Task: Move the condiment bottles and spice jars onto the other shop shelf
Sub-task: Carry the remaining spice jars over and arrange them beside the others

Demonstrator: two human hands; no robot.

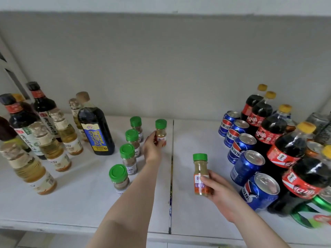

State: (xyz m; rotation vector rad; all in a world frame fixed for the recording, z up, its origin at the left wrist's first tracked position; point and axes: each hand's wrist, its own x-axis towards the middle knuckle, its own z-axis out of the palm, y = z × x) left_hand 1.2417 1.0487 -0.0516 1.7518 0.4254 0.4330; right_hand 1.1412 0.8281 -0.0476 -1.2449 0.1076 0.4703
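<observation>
- White shelf (86, 203) fills the lower frame, split by a dark seam (172, 158) running from centre down to the bottom edge
- Left hand (152, 149), at frame centre, has its fingers wrapped round a green-capped spice jar (161, 133) standing upright just left of the seam; whether the jar's base touches the shelf cannot be told
- Right hand (217, 189), lower right of centre, grips a second jar (201, 174) with an orange label, thumb across the front, held upright just right of the seam; the jar's base seems slightly off the shelf
- Four more green-capped jars (128, 159) stand in a slanting row left of the left forearm, from centre frame down toward lower centre
- Dark bottle with a blue label (95, 129) stands left of that row, near the back wall
- Sauce and pale oil bottles (44, 140) crowd the left edge of the frame, all upright
- Blue cola cans (248, 165) line up at right in a row running toward the bottom right
- Cola bottles (286, 147) with yellow caps and red labels stand behind the cans at far right
- Green packaging (311, 210) sits in the bottom right corner, partly cut off
</observation>
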